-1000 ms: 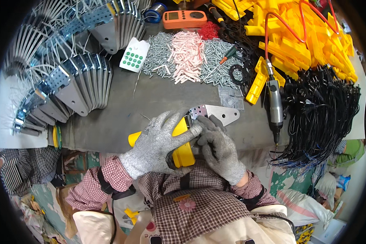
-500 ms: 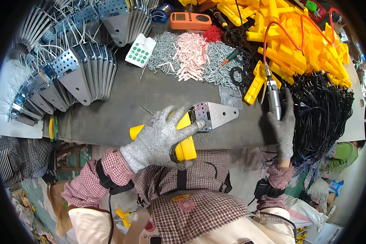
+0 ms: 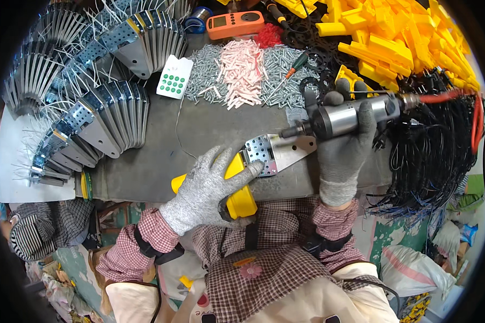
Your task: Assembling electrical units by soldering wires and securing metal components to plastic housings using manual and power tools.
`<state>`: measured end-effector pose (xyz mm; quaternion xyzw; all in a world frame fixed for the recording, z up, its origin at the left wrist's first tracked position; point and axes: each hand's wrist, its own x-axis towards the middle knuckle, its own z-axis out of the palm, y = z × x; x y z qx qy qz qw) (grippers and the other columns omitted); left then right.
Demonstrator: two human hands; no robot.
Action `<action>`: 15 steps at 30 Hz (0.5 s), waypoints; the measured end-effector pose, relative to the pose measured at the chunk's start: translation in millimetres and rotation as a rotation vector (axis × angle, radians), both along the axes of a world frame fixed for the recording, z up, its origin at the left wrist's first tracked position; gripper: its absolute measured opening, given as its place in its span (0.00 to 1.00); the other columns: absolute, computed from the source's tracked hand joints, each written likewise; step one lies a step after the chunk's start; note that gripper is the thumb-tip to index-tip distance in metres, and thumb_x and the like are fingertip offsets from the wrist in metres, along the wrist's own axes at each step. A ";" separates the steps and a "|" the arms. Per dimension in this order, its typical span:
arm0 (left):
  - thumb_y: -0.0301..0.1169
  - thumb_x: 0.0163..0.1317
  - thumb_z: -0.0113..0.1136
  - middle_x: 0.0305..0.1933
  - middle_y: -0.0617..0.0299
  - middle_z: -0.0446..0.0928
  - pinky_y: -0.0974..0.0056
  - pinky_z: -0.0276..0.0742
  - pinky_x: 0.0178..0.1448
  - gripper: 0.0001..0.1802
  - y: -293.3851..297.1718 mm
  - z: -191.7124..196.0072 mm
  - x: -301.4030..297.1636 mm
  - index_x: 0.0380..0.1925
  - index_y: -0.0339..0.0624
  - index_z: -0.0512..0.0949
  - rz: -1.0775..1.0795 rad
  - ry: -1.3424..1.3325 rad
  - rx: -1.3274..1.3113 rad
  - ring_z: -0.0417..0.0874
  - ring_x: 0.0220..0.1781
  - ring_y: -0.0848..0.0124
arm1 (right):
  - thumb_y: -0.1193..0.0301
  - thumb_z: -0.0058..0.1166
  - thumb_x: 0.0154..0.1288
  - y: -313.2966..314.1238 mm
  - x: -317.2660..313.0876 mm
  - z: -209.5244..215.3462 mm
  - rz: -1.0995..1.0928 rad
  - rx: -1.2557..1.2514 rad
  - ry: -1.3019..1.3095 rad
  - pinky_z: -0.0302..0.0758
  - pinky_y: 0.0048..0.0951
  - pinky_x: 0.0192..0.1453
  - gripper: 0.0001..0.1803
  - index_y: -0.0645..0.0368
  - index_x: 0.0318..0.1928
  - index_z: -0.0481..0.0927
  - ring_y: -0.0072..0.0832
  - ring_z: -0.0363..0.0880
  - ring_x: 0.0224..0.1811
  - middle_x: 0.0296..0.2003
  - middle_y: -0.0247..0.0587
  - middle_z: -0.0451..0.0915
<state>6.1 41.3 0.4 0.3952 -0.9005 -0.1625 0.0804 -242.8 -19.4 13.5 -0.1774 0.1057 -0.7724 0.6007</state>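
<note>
Grey mat (image 3: 161, 161), perforated steel bracket (image 3: 277, 152), cylindrical metal driver (image 3: 355, 114)

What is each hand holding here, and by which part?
The right hand grips the silver power screwdriver around its barrel. The left hand presses on the yellow plastic part, its fingertips at the perforated metal bracket.
</note>
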 end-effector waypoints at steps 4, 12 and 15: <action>0.58 0.30 0.80 0.75 0.37 0.57 0.36 0.65 0.71 0.60 -2.6 1.7 -1.1 0.71 0.63 0.68 -0.013 -0.004 0.038 0.66 0.70 0.34 | 0.60 0.52 0.76 -3.9 -3.2 -18.6 -0.008 -0.073 -0.059 0.78 0.50 0.62 0.17 0.51 0.59 0.73 0.28 0.80 0.43 0.54 0.44 0.77; 0.58 0.28 0.80 0.74 0.35 0.58 0.36 0.65 0.70 0.60 -4.1 5.6 0.0 0.69 0.58 0.71 -0.017 0.026 0.067 0.67 0.69 0.33 | 0.65 0.55 0.74 0.1 4.8 -35.1 -0.026 0.170 -0.018 0.78 0.35 0.54 0.17 0.52 0.58 0.70 0.21 0.76 0.41 0.52 0.41 0.77; 0.57 0.29 0.80 0.74 0.35 0.58 0.36 0.66 0.69 0.59 -5.6 7.6 -1.1 0.69 0.57 0.71 -0.025 0.040 0.063 0.67 0.69 0.33 | 0.69 0.55 0.74 1.0 0.9 -35.6 -0.009 0.139 -0.097 0.78 0.40 0.56 0.15 0.53 0.58 0.73 0.23 0.78 0.40 0.54 0.44 0.77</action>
